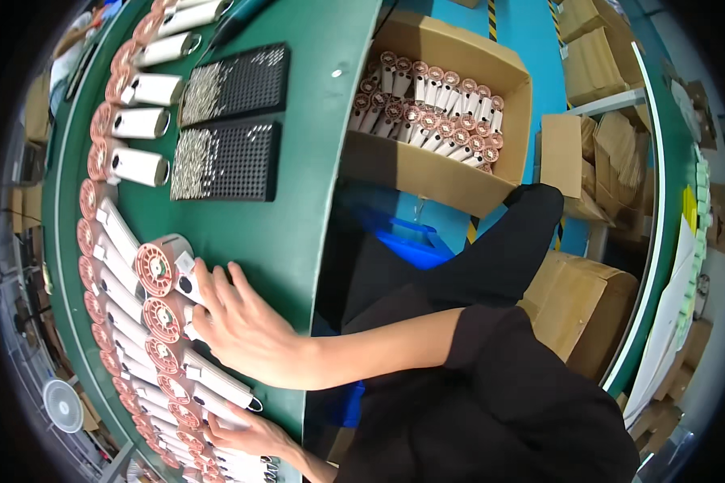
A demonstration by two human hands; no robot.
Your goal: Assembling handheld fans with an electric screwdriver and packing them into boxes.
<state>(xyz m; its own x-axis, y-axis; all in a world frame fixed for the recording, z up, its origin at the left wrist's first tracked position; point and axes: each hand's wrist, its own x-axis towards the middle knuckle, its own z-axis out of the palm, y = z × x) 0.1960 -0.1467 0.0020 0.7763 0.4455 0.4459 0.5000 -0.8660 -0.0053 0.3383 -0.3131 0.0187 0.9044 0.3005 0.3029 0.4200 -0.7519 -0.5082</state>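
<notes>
Rows of small white-handled devices with round, pink, slotted heads, like handheld fans, lie on the green bench. My right hand (254, 330), the upper one, has its thumb and index finger closed about the white handle of one device (155, 270), whose head stands raised at the row's edge. Beside it lies another pink-headed device (163, 319), partly under that hand. Lower down, my left hand (254, 436) curls its fingers around the handle of a device (217, 405) in the nearer row. Between the hands rests a device (217, 378) with a dark loop at its handle end.
Two black perforated trays (254, 161) hold many small silvery screws. A dark, pen-shaped tool (238, 22) lies beyond them. Right of the bench edge stands an open cardboard box (427, 173) packed with similar devices. A blue bin (411, 241) sits below, near my knee.
</notes>
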